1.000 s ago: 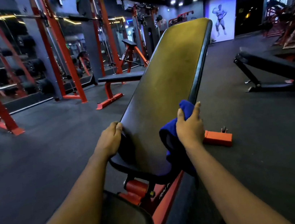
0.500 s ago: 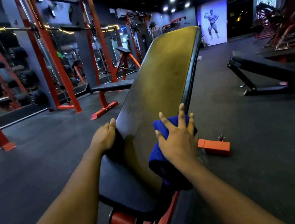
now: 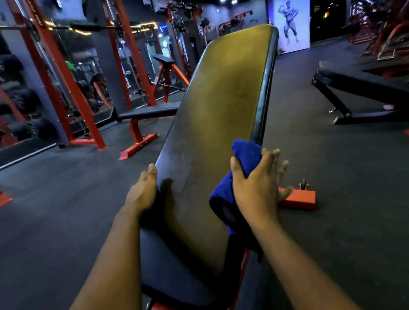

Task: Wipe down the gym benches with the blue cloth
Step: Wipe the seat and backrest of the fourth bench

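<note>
A black inclined bench pad [image 3: 219,116] rises away from me in the middle of the view. My left hand [image 3: 142,193] holds its left edge low down, fingers wrapped round the rim. At the pad's right edge my right hand [image 3: 257,189] grips the blue cloth [image 3: 247,152], thumb on the pad side and blurred fingers reaching over the far side. Part of the cloth bunches above the hand and more hangs below it. The seat pad [image 3: 172,272] lies between my forearms.
A flat red-framed bench [image 3: 150,113] stands behind on the left, before red racks [image 3: 55,70] and a mirror wall. Another black bench [image 3: 362,88] sits on the right. The bench's orange foot [image 3: 299,198] lies on the dark rubber floor.
My right hand went from lying flat on the cloth on the pad to gripping it at the pad's right edge. My left hand stayed on the left edge.
</note>
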`<control>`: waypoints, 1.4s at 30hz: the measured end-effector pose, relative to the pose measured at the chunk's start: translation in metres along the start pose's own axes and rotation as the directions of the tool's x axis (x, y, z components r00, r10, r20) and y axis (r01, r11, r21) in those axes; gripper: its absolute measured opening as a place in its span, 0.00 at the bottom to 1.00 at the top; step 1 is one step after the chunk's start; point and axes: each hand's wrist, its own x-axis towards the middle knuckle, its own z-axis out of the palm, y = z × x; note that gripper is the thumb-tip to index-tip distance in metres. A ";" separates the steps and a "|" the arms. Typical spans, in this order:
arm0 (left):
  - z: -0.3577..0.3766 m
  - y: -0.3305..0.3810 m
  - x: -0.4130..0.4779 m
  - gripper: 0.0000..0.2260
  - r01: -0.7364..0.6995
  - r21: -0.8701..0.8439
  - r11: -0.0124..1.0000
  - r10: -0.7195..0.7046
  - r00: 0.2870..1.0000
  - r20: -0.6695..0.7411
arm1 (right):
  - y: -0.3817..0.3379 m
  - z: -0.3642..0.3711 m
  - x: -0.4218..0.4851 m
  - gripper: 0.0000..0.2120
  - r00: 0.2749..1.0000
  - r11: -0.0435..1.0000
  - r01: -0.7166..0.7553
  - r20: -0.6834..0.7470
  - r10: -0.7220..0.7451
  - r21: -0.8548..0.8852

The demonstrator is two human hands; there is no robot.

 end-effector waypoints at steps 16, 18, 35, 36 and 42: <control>-0.004 0.004 0.011 0.29 0.006 0.033 0.999 -0.006 1.000 0.001 | -0.010 0.003 0.024 0.33 0.999 0.996 0.001 -0.044 -0.005 -0.093; -0.005 0.010 0.018 0.30 -0.015 0.031 0.999 0.015 1.000 -0.012 | -0.023 0.001 0.052 0.29 0.998 0.993 -0.030 -0.060 0.024 -0.112; 0.000 0.097 0.078 0.31 -0.169 -0.001 0.986 0.169 0.985 0.038 | -0.050 0.005 0.119 0.34 0.995 0.967 -0.031 -0.098 0.006 -0.253; 0.001 0.100 0.083 0.31 -0.178 0.003 0.984 0.177 0.984 0.033 | -0.044 0.007 0.114 0.37 0.994 0.959 0.006 -0.101 -0.036 -0.284; 0.006 0.132 0.131 0.32 -0.216 -0.011 0.976 0.216 0.975 0.043 | -0.058 0.017 0.169 0.37 0.993 0.940 -0.036 -0.121 -0.006 -0.339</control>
